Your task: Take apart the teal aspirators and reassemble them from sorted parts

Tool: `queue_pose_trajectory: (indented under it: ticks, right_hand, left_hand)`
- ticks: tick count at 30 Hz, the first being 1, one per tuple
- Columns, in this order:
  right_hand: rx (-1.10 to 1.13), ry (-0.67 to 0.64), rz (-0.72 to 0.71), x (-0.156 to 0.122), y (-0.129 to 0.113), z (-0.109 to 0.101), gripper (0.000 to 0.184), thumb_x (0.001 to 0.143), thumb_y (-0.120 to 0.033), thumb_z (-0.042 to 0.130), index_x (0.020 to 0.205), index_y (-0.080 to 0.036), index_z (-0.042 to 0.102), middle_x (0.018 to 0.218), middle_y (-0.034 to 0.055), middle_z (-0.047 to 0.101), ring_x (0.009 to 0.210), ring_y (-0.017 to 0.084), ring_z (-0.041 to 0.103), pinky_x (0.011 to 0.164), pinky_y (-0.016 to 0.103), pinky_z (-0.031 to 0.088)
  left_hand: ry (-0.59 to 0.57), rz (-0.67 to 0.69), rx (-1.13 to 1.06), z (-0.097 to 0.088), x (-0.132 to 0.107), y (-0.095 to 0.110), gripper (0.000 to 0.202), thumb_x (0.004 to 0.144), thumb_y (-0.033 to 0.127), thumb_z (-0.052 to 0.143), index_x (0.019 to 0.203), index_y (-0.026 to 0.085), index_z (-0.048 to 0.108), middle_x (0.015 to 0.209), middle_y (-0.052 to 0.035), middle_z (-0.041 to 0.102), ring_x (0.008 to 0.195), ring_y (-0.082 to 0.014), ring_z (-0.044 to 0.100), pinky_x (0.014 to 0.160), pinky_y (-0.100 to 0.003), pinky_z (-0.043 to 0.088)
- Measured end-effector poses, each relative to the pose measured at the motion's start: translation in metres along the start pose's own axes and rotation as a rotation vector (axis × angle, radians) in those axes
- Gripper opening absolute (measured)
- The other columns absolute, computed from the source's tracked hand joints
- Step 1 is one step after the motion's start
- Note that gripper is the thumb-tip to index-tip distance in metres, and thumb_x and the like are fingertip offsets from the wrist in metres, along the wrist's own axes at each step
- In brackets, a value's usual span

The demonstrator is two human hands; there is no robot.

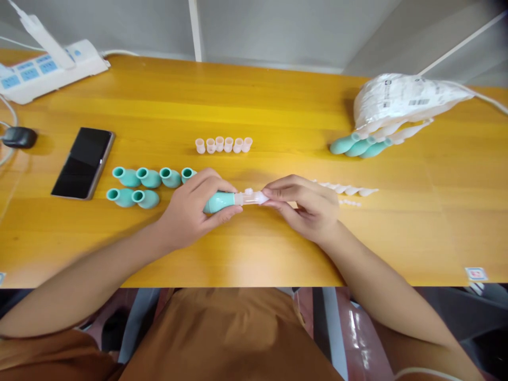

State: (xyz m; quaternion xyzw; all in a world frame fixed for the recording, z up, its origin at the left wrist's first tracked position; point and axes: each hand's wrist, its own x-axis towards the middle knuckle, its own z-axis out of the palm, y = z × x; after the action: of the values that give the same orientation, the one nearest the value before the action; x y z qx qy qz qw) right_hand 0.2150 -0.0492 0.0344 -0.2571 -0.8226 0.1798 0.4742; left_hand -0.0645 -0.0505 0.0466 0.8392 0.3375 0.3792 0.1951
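My left hand (198, 209) is wrapped round a teal rubber bulb (221, 201), which lies sideways above the table. A clear plastic tube (249, 198) with a small knob on top joins the bulb's mouth. At the tube's far end, my right hand (304, 203) pinches a whitish tip (262, 197) between thumb and fingers. Left of my left hand stand several loose teal bulbs (147, 199) in two rows, open mouths up. Past my right hand lie a row of white pointed tips (351, 189) and a row of tiny white pieces (350, 202), both partly hidden by the hand.
Several small pinkish cups (219, 144) stand in a row behind my hands. At right, teal bulbs with white nozzles (359, 145) lie against a white plastic bag (400, 100). A phone (82, 163), a power strip (51, 69) and a black plug (19, 137) occupy the left.
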Motion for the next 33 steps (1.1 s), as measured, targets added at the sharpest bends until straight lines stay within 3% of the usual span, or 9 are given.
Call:
queue_pose_trajectory:
  ticks: [7,16,22,33]
  right_hand:
    - [-0.181,-0.073,-0.145,-0.001,-0.002,-0.009,0.026,0.101,-0.002,0.075,0.119,-0.020,0.077,0.110,0.0104,0.084,0.092,0.020,0.083,0.076,0.031,0.070]
    - [-0.184,-0.089,-0.169,0.000,-0.001,-0.009,0.027,0.099,0.002,0.074,0.118,-0.017,0.075,0.105,0.0113,0.083,0.088,0.020,0.082,0.073,0.029,0.069]
    - [-0.091,-0.072,-0.110,0.000,-0.006,-0.005,0.029,0.098,0.000,0.078,0.119,-0.020,0.076,0.101,0.0084,0.083,0.082,0.019,0.081,0.068,0.028,0.068]
    - [0.183,-0.057,0.092,0.001,-0.005,0.001,0.030,0.099,-0.004,0.080,0.123,-0.022,0.080,0.091,0.0055,0.084,0.085,0.019,0.083,0.075,0.031,0.069]
  left_hand:
    - [0.002,0.075,0.009,0.002,-0.001,-0.002,0.020,0.106,0.034,0.078,0.117,0.020,0.069,0.102,-0.0052,0.072,0.091,-0.0215,0.071,0.081,-0.036,0.058]
    - [0.003,0.143,0.067,0.007,-0.005,-0.004,0.019,0.109,0.034,0.075,0.118,0.021,0.066,0.101,-0.0054,0.071,0.091,-0.0228,0.069,0.079,-0.037,0.057]
    - [0.046,0.122,0.029,0.010,-0.008,-0.006,0.025,0.107,0.037,0.078,0.120,0.019,0.068,0.101,-0.0060,0.071,0.090,-0.0223,0.069,0.079,-0.036,0.057]
    - [0.030,0.098,-0.058,0.011,-0.008,-0.007,0.026,0.108,0.042,0.077,0.117,0.020,0.067,0.100,-0.0048,0.071,0.090,-0.0209,0.070,0.077,-0.035,0.056]
